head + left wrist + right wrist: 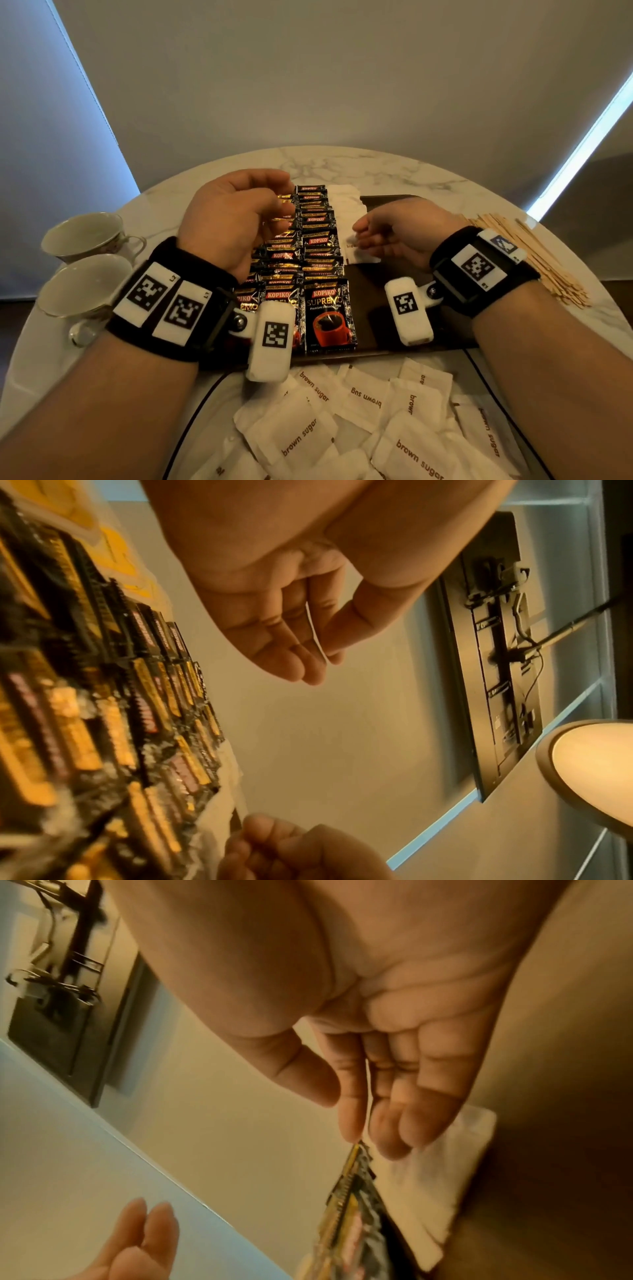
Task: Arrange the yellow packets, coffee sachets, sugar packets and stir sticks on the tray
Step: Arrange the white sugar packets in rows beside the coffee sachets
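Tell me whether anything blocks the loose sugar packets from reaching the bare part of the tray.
Nothing visible does. The loose sugar packets lie just in front of the tray, whose right side is bare. Only the right hand hovers above it, holding nothing.

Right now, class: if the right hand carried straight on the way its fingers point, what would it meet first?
The right hand points left across the tray, its fingertips over the white sugar packets. Going on, it would likely meet the row of Kopiko coffee sachets first, though its height above them is unclear.
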{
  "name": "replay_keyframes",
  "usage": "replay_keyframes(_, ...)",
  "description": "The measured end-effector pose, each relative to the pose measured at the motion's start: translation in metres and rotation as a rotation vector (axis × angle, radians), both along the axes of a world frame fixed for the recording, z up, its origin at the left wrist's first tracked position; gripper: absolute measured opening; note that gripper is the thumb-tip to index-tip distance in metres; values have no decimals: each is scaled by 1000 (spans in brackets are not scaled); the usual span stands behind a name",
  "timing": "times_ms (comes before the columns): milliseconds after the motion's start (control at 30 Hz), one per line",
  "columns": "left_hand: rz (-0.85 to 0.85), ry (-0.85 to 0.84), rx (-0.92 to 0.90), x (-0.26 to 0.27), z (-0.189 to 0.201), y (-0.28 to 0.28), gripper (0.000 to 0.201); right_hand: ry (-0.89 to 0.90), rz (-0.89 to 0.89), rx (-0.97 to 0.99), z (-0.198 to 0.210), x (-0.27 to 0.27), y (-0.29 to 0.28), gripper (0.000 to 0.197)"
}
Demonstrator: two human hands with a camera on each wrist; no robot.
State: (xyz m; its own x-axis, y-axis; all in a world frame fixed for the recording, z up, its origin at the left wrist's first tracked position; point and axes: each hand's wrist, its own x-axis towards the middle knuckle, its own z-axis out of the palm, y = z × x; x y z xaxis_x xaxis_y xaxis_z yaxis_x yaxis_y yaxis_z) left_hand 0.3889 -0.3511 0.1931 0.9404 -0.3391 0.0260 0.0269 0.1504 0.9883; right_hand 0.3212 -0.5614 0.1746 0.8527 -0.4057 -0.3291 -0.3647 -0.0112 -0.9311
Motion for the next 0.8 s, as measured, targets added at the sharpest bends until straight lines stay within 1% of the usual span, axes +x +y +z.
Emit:
replay_keyframes(100,5,4,-43,-10,11,0,32,-122,72,-31,16,-5,6,20)
replay_keyframes(167,5,-28,-6,-22,17,3,30,-152,188,-120,27,-12,18,15)
replay_keyframes(233,-1,-75,88,-40,16,11,27,-125,350,-278,37,-24,37,9)
replay_keyframes(300,-15,-155,251,-59,6,28,24,-73,543,-496,47,-42,60,9)
replay_keyframes(367,-46,-226,440,-76,-5,52,21,-16,725,-697,53,-61,82,18)
replay_keyframes(433,-98,-265,616,-90,-13,78,19,54,868,-854,53,-82,101,31)
replay_keyframes(500,-165,-311,792,-103,-14,102,13,83,1014,-964,49,-100,116,51)
replay_keyframes(567,-244,-321,940,-117,-13,122,8,139,1160,-1052,40,-115,127,79)
replay_keyframes(600,-287,-318,1026,-124,-12,130,18,166,1222,-1109,36,-122,131,92)
replay_keyframes(633,-336,-319,1118,-130,-11,136,33,187,1273,-1176,31,-127,134,102)
replay_keyframes(667,-390,-321,1205,-135,-11,141,49,200,1310,-1241,28,-132,137,109)
replay_keyframes(733,-484,-320,1318,-145,-11,145,77,230,1338,-1338,23,-135,142,121)
replay_keyframes(767,-511,-321,1352,-149,-12,144,86,244,1343,-1358,22,-134,145,126)
replay_keyframes(800,-521,-330,1378,-153,-13,142,89,259,1348,-1371,21,-131,148,129)
